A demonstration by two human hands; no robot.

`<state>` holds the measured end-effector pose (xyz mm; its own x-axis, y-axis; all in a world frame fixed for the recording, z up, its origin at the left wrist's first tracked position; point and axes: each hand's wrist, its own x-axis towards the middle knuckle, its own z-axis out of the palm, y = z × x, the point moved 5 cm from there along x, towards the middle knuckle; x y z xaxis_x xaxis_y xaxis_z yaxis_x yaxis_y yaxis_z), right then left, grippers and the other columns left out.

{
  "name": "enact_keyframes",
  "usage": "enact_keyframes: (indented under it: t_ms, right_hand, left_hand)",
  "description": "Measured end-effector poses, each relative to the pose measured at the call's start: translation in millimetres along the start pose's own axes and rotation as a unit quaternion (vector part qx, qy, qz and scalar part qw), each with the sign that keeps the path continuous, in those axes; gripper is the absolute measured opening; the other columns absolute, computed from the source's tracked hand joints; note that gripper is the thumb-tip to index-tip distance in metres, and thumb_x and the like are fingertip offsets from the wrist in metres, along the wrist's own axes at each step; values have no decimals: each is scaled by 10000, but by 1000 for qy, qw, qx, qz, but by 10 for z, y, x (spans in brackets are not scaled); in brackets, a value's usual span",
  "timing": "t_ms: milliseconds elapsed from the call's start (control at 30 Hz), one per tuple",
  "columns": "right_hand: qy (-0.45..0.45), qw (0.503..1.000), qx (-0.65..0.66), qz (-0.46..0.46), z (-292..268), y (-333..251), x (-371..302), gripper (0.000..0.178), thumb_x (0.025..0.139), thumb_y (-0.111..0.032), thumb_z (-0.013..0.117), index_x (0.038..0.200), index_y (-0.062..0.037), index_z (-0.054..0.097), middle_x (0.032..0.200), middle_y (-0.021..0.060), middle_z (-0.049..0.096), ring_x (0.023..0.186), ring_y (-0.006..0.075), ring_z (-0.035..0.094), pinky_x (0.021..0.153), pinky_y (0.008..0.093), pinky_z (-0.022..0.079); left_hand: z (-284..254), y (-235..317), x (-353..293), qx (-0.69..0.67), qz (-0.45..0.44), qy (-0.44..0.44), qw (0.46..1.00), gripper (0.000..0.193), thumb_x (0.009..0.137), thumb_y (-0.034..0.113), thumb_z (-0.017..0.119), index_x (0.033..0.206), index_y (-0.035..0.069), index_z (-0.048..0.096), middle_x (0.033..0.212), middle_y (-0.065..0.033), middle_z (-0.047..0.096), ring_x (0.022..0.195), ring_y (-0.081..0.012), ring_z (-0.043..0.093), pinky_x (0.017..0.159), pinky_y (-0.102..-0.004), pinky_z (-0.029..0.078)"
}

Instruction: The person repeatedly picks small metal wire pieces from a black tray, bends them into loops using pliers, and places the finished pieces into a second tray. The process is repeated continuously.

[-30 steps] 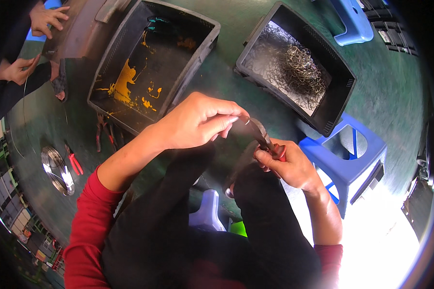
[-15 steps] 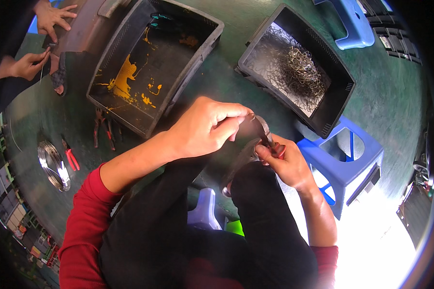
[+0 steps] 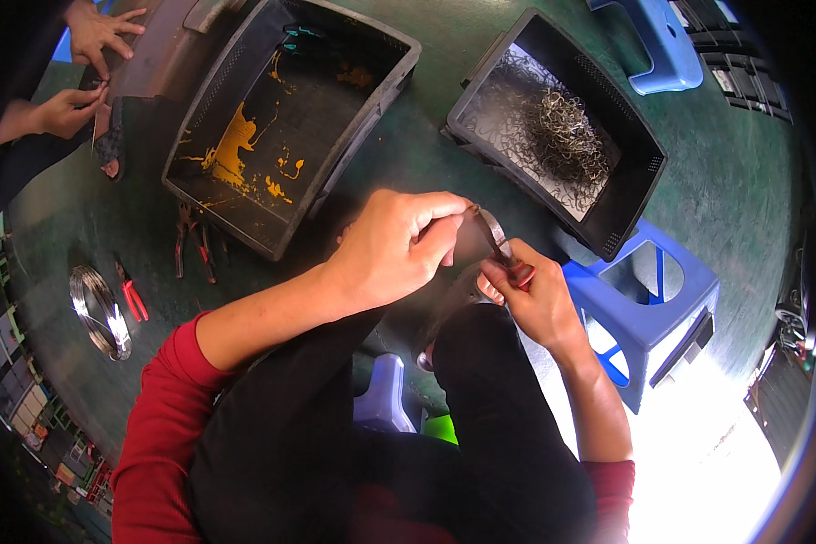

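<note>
Wrapped around the red handle of a pliers-like tool [image 3: 497, 233], my right hand [image 3: 546, 304] is closed above my right knee. The tool's curved metal head points up and left to the fingertips of my left hand [image 3: 385, 249]. My left thumb and forefinger are pinched together at that tip, on a tiny piece too small to make out. Beyond my hands, a black crate [image 3: 639, 201] has a white-lined bottom, with a heap of bent wire pieces [image 3: 567, 136] in it.
At left stands a black crate [image 3: 286, 238] with orange stains inside. Pliers [image 3: 195, 245], red-handled pliers [image 3: 133, 297] and a wire coil [image 3: 102, 313] lie on the green floor. Blue stools [image 3: 666, 313] stand at right. A co-worker's hands [image 3: 82, 100] work at upper left.
My right hand has turned slightly, showing more of the tool's red handle. My left wrist has shifted a little, its pinch still at the tip. The co-worker's lower hand has moved slightly.
</note>
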<state>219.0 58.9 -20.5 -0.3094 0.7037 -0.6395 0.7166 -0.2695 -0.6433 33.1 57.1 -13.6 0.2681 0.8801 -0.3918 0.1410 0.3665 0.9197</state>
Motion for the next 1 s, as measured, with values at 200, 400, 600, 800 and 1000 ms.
enact_keyframes:
  t_ms: [200, 400, 600, 800, 1000]
  right_hand:
    - [-29, 999, 22, -4, 23, 160, 64, 297, 904, -271, 688, 995, 4, 619, 737, 170, 655, 642, 277, 644, 639, 358, 482]
    - [-196, 960, 196, 49, 112, 220, -8, 385, 959, -325, 610, 1127, 21, 621, 963, 158, 706, 765, 215, 676, 728, 316, 513]
    - [-391, 780, 476, 109, 363, 7, -186, 554, 974, -421, 565, 1218, 77, 543, 1103, 228, 666, 1035, 324, 676, 835, 361, 574]
    - [-410, 743, 516, 117, 390, -30, -201, 580, 970, -454, 554, 1229, 65, 534, 1124, 253, 651, 1071, 362, 657, 802, 381, 583]
    - [-398, 734, 539, 112, 380, -35, -211, 532, 972, -444, 560, 1165, 52, 572, 1029, 193, 674, 909, 293, 691, 740, 365, 574]
  left_hand:
    - [-18, -91, 51, 7, 8, -12, 1000, 223, 974, 96, 506, 1073, -40, 650, 722, -50, 655, 612, -56, 573, 536, -211, 446]
    - [-147, -331, 171, -163, -115, 13, 980, 257, 987, 184, 560, 1150, 19, 671, 1010, -93, 714, 854, -115, 665, 729, -239, 513]
    - [-83, -335, 133, -285, -120, 20, 951, 331, 982, 247, 578, 1217, 21, 631, 1141, -132, 684, 1072, -227, 668, 897, -329, 539]
    - [-20, -296, 122, -304, -71, 17, 950, 325, 1004, 230, 539, 1245, 25, 611, 1201, -141, 657, 1135, -231, 634, 945, -353, 517]
    - [3, -262, 119, -293, -6, -15, 956, 313, 1019, 200, 506, 1260, 26, 604, 1242, -124, 640, 1194, -222, 593, 984, -352, 486]
